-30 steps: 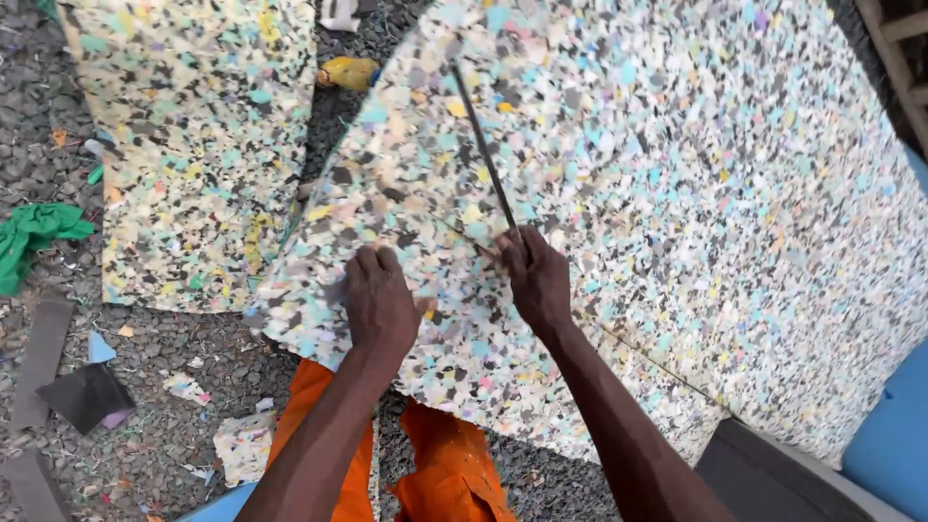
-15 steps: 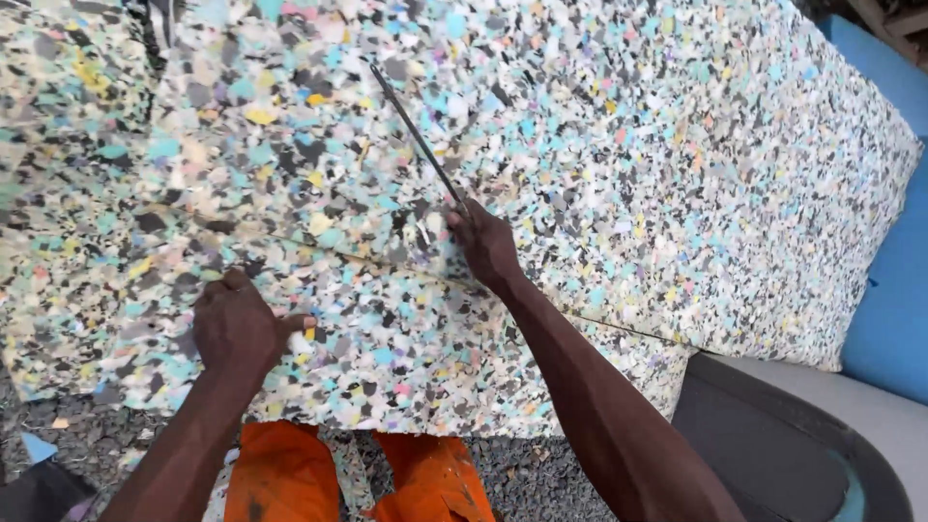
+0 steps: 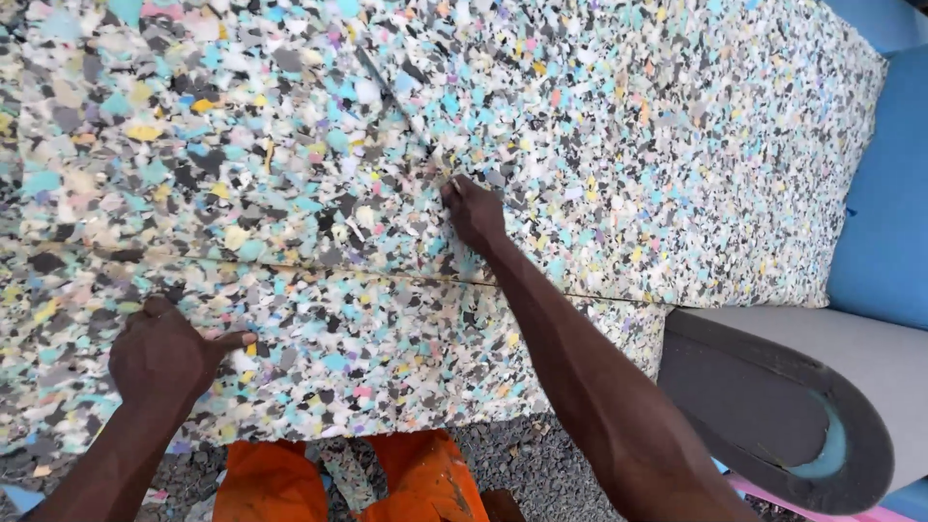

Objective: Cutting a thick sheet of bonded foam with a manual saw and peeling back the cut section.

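A large sheet of multicoloured speckled rebonded foam (image 3: 619, 126) fills most of the head view. A thin cut line (image 3: 387, 275) runs across it from left to right. My right hand (image 3: 474, 210) is shut on the handle of a long thin dark blade (image 3: 391, 92) that lies on the foam and points up and left. My left hand (image 3: 166, 354) grips the near strip of foam below the cut, thumb out to the right. My orange trousers (image 3: 290, 483) show below the foam's edge.
A rolled grey foam sheet (image 3: 793, 406) with a dark and teal core lies at the lower right. Blue foam (image 3: 884, 193) stands along the right edge. Dark gravel ground (image 3: 522, 449) shows below the foam sheet.
The view has shifted so the foam now fills the frame. My right hand and the blade have moved up and left along the sheet. My left hand has slid left and down on the near strip.
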